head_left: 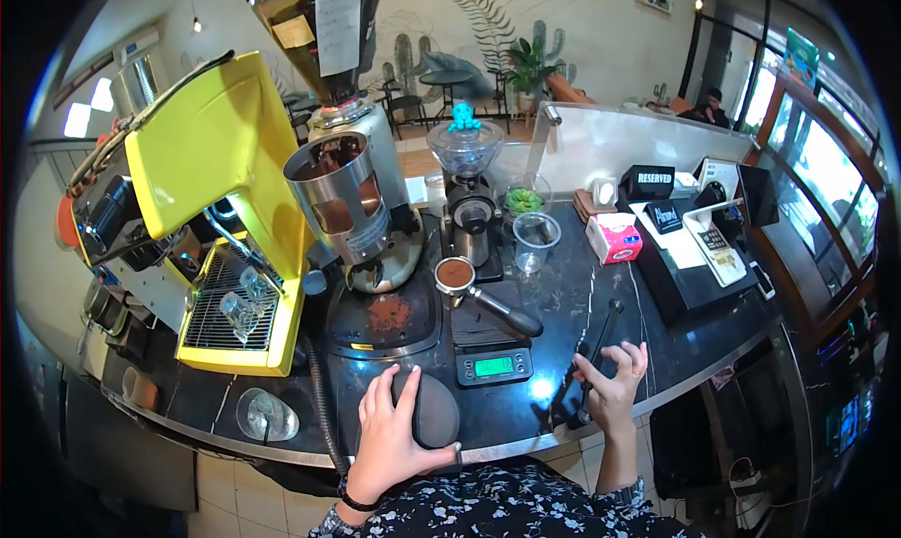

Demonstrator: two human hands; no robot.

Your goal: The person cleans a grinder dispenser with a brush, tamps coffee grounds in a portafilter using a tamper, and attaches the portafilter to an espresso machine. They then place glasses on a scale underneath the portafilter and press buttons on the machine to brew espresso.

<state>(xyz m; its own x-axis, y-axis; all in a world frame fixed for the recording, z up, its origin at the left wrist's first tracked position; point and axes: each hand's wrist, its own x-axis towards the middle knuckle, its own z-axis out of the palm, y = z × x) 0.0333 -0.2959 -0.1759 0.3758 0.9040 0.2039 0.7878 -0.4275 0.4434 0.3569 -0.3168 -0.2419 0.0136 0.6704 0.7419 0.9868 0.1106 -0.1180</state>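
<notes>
My left hand (399, 430) is spread with fingers and thumb apart over the left side of a dark round pad (436, 411) at the counter's front edge. To the right, my right hand (615, 378) has its fingers curled around a long thin black spoon-like tool (612, 322), whose middle the fingers cover. A portafilter (502, 311) heaped with ground coffee (456, 272) rests beyond a digital scale (495, 366) with a lit green display. Neither hand touches the portafilter or the scale.
A yellow espresso machine (211, 153) stands at left, beside a large grinder (352, 196) with spilled grounds (387, 313) below. A smaller grinder (469, 210), plastic cup (535, 242) and tissue pack (613, 238) stand farther back. A glass of water (267, 416) is near the front edge.
</notes>
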